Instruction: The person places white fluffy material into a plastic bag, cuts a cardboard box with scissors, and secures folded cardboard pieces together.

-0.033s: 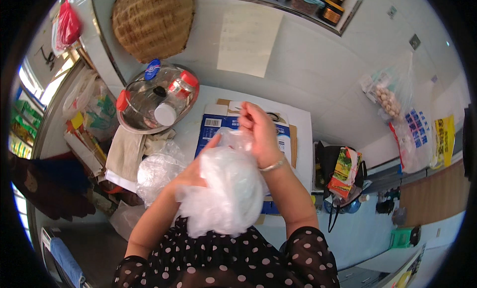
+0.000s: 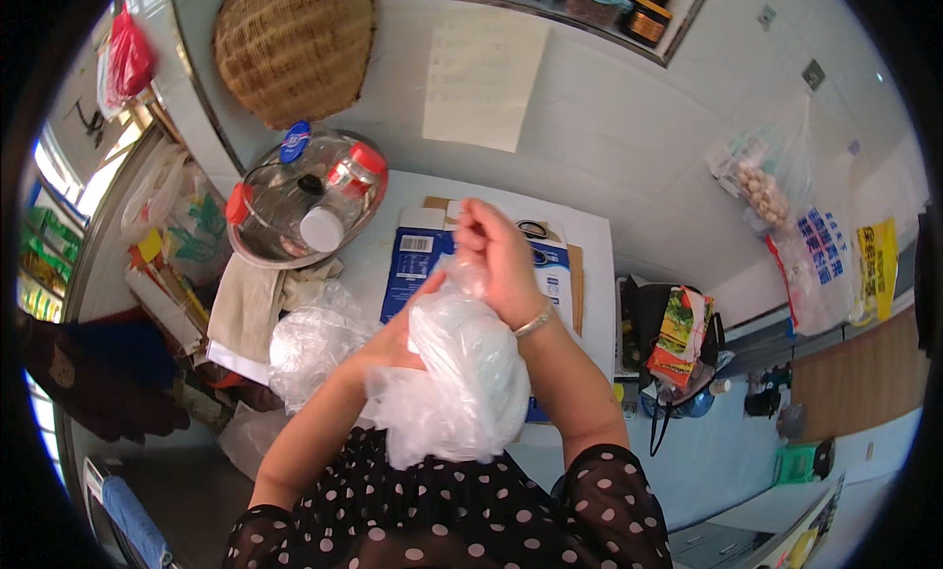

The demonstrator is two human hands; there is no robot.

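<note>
A white translucent plastic bag [image 2: 467, 382], bulging and crumpled, hangs in front of my chest. Its gathered end lies between my hands. My right hand [image 2: 499, 265] has its fingers curled in at that end, closed on the plastic. On the other side my left hand [image 2: 395, 337] grips the bag, its fingers partly covered by it. What the bag contains cannot be made out. Beyond my hands lies flattened blue and white cardboard [image 2: 411, 272] on a white table [image 2: 596, 265]. Scissors [image 2: 533, 229] with dark handles rest on the cardboard.
A metal basin [image 2: 257, 259] of clear jars stands at the far left, near a beige cloth [image 2: 246, 309]. Another crumpled clear bag [image 2: 312, 348] sits by my left forearm. A woven basket [image 2: 293, 49] hangs on the wall. Right of the table is a black bag [image 2: 643, 319].
The plastic bag has shifted slightly to the right between my hands. The surroundings have slid a little left in view. Both hands keep their hold.
</note>
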